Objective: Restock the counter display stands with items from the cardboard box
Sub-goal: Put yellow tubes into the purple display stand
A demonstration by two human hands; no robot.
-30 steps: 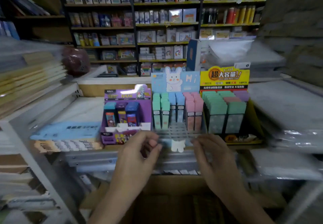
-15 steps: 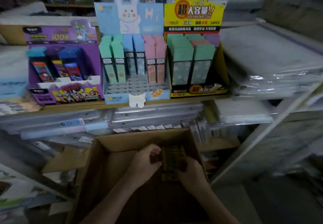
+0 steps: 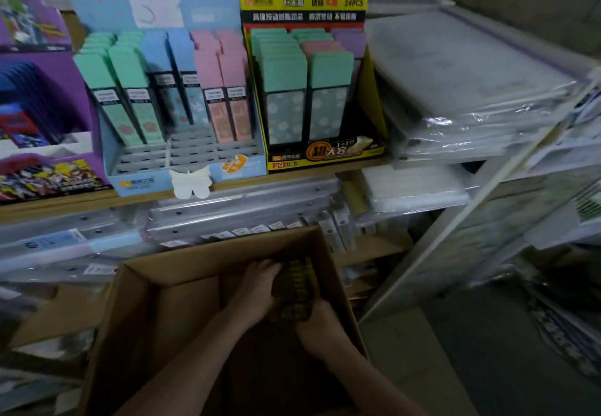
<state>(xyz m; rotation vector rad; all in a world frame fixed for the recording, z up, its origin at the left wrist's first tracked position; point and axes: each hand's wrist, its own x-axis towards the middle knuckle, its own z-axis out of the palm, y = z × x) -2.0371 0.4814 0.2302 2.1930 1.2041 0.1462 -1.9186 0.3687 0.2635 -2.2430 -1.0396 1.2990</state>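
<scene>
An open cardboard box (image 3: 169, 285) stands below the counter. Both my hands are down inside it on a dark pack of small items (image 3: 294, 285) with yellowish markings. My left hand (image 3: 257, 289) grips the pack's left side, and my right hand (image 3: 320, 328) holds its near right end. On the counter above stand a blue display stand (image 3: 140, 175) with green, blue and pink cases and several vacant front slots, a yellow display stand (image 3: 325, 162) filled with green cases, and a purple display stand (image 3: 45, 90) at the left.
Stacks of plastic-wrapped sheets (image 3: 471, 90) lie to the right of the stands. Clear wrapped packs (image 3: 227, 214) fill the shelf under the wooden counter edge (image 3: 81, 204). A white shelf frame (image 3: 455, 237) slants down at the right, with grey floor (image 3: 455, 367) beside the box.
My hands left the blue stand's front edge and went down into the cardboard box, where they took hold of a dark pack. The view tipped downward and moved closer.
</scene>
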